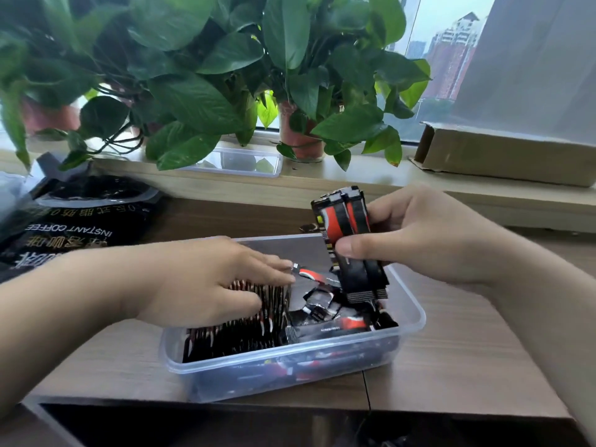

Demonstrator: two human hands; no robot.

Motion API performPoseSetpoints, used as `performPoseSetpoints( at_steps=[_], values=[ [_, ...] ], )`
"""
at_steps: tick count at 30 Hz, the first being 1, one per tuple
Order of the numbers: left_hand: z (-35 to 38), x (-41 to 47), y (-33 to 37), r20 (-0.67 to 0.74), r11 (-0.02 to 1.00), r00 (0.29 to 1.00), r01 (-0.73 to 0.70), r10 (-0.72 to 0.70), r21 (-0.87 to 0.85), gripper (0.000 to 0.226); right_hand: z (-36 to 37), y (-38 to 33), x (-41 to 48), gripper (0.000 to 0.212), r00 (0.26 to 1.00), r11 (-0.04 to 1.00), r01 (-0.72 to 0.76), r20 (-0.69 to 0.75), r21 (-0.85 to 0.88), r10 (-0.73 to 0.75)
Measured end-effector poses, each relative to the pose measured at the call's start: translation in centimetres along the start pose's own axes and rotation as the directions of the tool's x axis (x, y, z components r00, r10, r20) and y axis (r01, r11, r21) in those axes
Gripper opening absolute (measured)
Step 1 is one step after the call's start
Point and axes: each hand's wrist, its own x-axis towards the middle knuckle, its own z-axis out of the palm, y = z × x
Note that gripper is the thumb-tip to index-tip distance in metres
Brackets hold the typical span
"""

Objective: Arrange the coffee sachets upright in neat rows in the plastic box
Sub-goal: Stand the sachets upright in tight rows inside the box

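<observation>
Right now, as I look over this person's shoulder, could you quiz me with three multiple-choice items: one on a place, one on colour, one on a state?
1. Where in the box does the upright row stand?
A. left part
B. right part
C. outside it

2. What colours are the sachets?
A. blue, white
B. black, red
C. green, gold

3. What is the right hand doing?
A. hanging empty
B. making a bare fist
C. gripping a bundle

Answers:
1 A: the row stands under the left hand, with loose sachets to its right.
2 B: the wrappers are black with red bands.
3 C: thumb and fingers pinch the bundle above the box.
</observation>
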Motion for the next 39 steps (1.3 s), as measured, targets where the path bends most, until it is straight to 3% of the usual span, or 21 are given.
performPoseSetpoints(
  at_steps=[3, 6, 9, 13, 16, 19, 23, 25, 28, 33, 35, 39],
  values=[
    [0.5, -0.7, 1.9, -0.391, 0.982, 0.914, 0.042, -0.112, -0.184, 0.046, 1.8, -0.2, 0.1, 0.021, 0.991, 0.998, -0.031, -0.128, 0.060, 0.038],
    [1.0, -0.7, 4.3, -0.551, 0.895, 0.806, -0.061, -0.217, -0.442, 0.031, 3.9, -1.3, 0.2, 0.016, 0.978, 0.997, -0.026, -0.205, 0.070, 0.040],
    [1.6, 0.1, 5.2, -0.524, 0.786, 0.774, -0.056, -0.355, -0.615, 0.031, 5.4, -2.1, 0.3, 0.017, 0.973, 0.995, -0.011, -0.230, 0.100, 0.034],
    [1.9, 0.4, 4.7, -0.441, 0.617, 0.782, -0.093, -0.441, -0.782, 0.015, 6.0, -2.3, 0.5, 0.015, 0.969, 0.973, -0.076, -0.213, 0.217, 0.123],
    [2.3, 0.3, 4.3, -0.392, 0.500, 0.775, -0.114, -0.496, -0.859, 0.015, 5.8, -2.2, 0.6, 0.010, 0.971, 0.960, -0.111, -0.178, 0.258, 0.160],
    [2.8, 0.8, 4.4, -0.440, 0.536, 0.749, -0.135, -0.495, -0.833, 0.014, 6.6, -1.9, 1.1, 0.011, 0.968, 0.977, -0.090, -0.213, 0.192, 0.131],
    [2.8, 1.2, 4.1, -0.537, 0.618, 0.696, -0.169, -0.476, -0.768, 0.022, 8.5, -2.1, 2.3, 0.018, 0.945, 0.984, -0.028, -0.324, -0.175, -0.031],
    [2.7, 1.0, 3.9, -0.556, 0.647, 0.681, -0.157, -0.476, -0.746, 0.034, 9.5, -2.5, 2.8, 0.021, 0.940, 0.948, 0.038, -0.312, -0.316, -0.142],
    [2.9, 0.6, 3.8, -0.536, 0.626, 0.683, -0.146, -0.496, -0.766, 0.039, 10.7, -2.6, 3.4, 0.024, 0.952, 0.934, 0.087, -0.248, -0.346, -0.181],
    [2.9, 0.3, 3.4, -0.509, 0.522, 0.626, -0.184, -0.591, -0.833, 0.035, 12.4, -3.1, 3.3, 0.073, 0.962, 0.894, 0.102, -0.186, -0.436, -0.201],
    [2.8, 0.2, 3.2, -0.484, 0.460, 0.617, -0.214, -0.621, -0.862, 0.038, 13.2, -3.5, 3.2, 0.082, 0.937, 0.910, 0.119, -0.259, -0.396, -0.235],
    [2.5, 0.1, 3.3, -0.401, 0.230, 0.656, -0.335, -0.639, -0.914, 0.042, 14.4, -3.4, 3.6, 0.053, 0.751, 0.904, 0.181, -0.539, -0.388, -0.382]
  ],
)
